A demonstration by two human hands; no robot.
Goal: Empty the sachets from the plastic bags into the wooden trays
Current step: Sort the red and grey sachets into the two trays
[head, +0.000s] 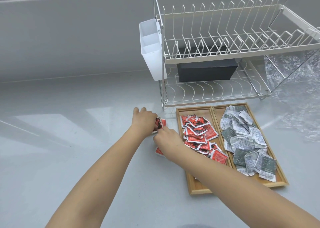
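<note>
On the grey worktop (69,141), the left hand (142,120) curls its fingers round a small bunch of red sachets (160,124), crinkled foil packets printed in red, black and white; its grip is clamped on them just left of the trays. The right hand (167,138) meets the bunch from below, fingertips pinching its lower edge. One more red sachet (159,151) lies flat on the worktop, partly hidden under the right wrist.

Just beside the hands, the left wooden tray (195,184) holds a loose heap of matching red sachets, piled towards its middle and far half, with the right forearm crossing its near part. Touching it on the right, the second wooden tray (284,181) is filled along most of its length with grey and white sachets (245,141), wrinkled, some dark green-grey with pale dots.

Behind the trays stands a two-tier wire dish rack (225,54), a white plastic cutlery holder (152,49) hung on its left end and a black box (207,72) on its lower shelf.
</note>
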